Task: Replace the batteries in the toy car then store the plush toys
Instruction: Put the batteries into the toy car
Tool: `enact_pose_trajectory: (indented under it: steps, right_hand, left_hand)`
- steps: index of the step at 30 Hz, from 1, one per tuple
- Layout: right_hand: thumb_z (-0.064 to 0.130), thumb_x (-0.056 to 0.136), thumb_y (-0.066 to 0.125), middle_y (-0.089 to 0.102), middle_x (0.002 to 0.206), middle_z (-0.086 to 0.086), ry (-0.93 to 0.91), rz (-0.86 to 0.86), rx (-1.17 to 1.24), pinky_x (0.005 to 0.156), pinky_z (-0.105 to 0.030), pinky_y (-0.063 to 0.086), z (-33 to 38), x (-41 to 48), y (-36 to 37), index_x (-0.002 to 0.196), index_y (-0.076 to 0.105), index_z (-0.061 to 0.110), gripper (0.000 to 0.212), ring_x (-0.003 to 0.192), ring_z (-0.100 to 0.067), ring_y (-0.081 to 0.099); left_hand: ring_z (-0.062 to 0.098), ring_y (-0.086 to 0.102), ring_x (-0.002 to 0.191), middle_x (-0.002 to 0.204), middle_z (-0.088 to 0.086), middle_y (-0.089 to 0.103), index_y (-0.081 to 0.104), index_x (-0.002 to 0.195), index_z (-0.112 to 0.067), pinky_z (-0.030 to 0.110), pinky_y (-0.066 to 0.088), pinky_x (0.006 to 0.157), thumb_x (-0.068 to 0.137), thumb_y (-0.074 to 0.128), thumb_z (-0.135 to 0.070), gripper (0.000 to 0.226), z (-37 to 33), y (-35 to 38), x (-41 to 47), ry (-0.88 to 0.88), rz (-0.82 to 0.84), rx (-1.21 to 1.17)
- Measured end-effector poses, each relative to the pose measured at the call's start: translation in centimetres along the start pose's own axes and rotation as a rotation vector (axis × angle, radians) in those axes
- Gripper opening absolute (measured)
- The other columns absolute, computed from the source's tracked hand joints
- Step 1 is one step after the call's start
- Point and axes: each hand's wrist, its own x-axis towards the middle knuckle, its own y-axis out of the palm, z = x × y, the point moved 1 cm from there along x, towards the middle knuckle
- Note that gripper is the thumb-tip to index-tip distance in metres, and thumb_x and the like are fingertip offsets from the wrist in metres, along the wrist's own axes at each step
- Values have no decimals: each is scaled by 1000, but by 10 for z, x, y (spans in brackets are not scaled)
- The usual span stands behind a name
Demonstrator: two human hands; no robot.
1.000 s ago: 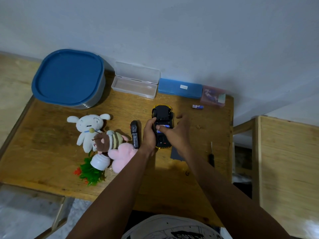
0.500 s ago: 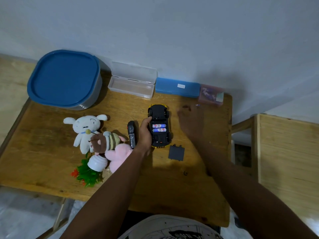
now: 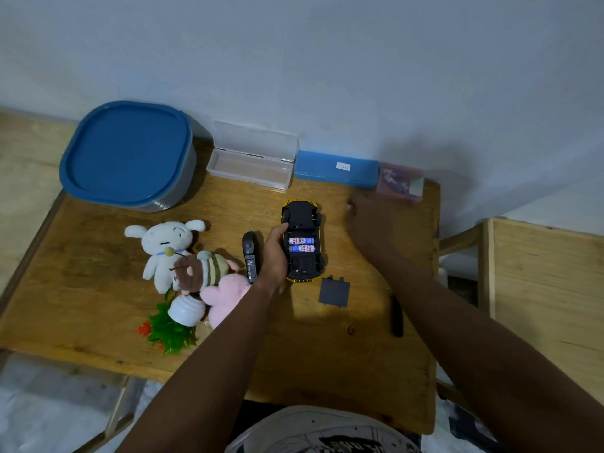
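The yellow toy car (image 3: 302,217) lies upside down mid-table, its compartment open with two batteries (image 3: 301,244) inside. My left hand (image 3: 274,253) grips the car's left side. The dark battery cover (image 3: 334,291) lies just right of the car's near end. My right hand (image 3: 369,227) is blurred and rests low over the table to the car's right, below a small pink box (image 3: 400,184); its fingers cannot be made out. A white plush (image 3: 165,243), a brown striped plush (image 3: 199,268) and a pink plush (image 3: 225,295) lie together at the left.
A blue-lidded container (image 3: 127,152) stands at the back left, then an open clear box (image 3: 251,165) and a blue case (image 3: 336,168). A black remote (image 3: 250,256), a screwdriver (image 3: 397,317) and a toppled plastic plant (image 3: 173,331) lie on the wooden table (image 3: 98,289).
My right hand has left the car's battery compartment and moved right and back, now covering the spot where a loose battery lay. The left hand kept its hold on the car.
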Motion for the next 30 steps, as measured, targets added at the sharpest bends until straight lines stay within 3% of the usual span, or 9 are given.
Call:
enact_pose_trajectory:
  steps: [3, 6, 9, 13, 17, 22, 26, 30]
  right_hand:
    - [16, 88, 64, 64, 79, 4, 113, -77, 289, 67, -21, 45, 19, -12, -8, 86, 63, 17, 2, 74, -6, 57]
    - [8, 79, 70, 62, 72, 13, 292, -204, 636, 62, -5, 41, 40, -32, -20, 81, 63, 18, 13, 68, 6, 59]
    - [7, 80, 72, 66, 79, 11, 376, -119, 779, 61, -8, 45, 50, -52, -16, 85, 66, 19, 14, 71, 6, 61]
    - [12, 85, 72, 70, 85, 12, 317, 78, 728, 65, -14, 51, 52, -64, 0, 90, 71, 22, 10, 78, 4, 65]
    - [14, 87, 71, 71, 88, 6, 265, 102, 675, 71, -22, 55, 51, -61, 7, 94, 74, 18, 8, 81, -2, 66]
    - [8, 86, 71, 65, 94, 1, 194, 72, 609, 64, -4, 46, 51, -54, 5, 94, 76, 10, 10, 79, 2, 64]
    - [9, 86, 71, 70, 92, 2, 199, 81, 618, 66, -5, 48, 51, -54, 6, 95, 75, 11, 10, 77, 4, 64]
    - [11, 86, 72, 74, 92, -1, 236, 71, 645, 65, -7, 50, 51, -54, 12, 98, 75, 12, 12, 75, 3, 66]
  left_hand:
    - [22, 69, 70, 84, 10, 72, 65, 109, -7, 31, 58, 63, 102, 32, -36, 44, -1, 0, -1, -6, -3, -1]
    - [24, 69, 73, 84, 11, 73, 66, 109, -7, 33, 56, 67, 101, 32, -37, 46, 0, -1, 0, -4, -1, -2]
    - [24, 69, 72, 83, 10, 73, 67, 106, -7, 33, 55, 68, 102, 32, -38, 47, 0, -2, 0, -9, 1, -6]
    - [19, 71, 68, 78, 6, 75, 68, 101, -10, 25, 56, 61, 102, 32, -35, 44, 1, -2, 1, -16, -3, -3]
    - [22, 69, 77, 84, 7, 75, 69, 104, -9, 31, 54, 72, 102, 34, -36, 44, 0, -3, 2, -15, 3, -19]
    - [23, 69, 77, 85, 9, 75, 70, 104, -10, 33, 53, 73, 101, 33, -37, 45, 1, -5, 5, -15, 13, -14]
    - [22, 69, 73, 82, 9, 74, 69, 103, -9, 27, 55, 65, 102, 33, -38, 46, 0, -5, 5, -28, 5, 19]
    - [24, 68, 76, 85, 10, 73, 69, 102, -9, 31, 53, 69, 101, 34, -39, 46, 1, -6, 7, -31, -9, 17]
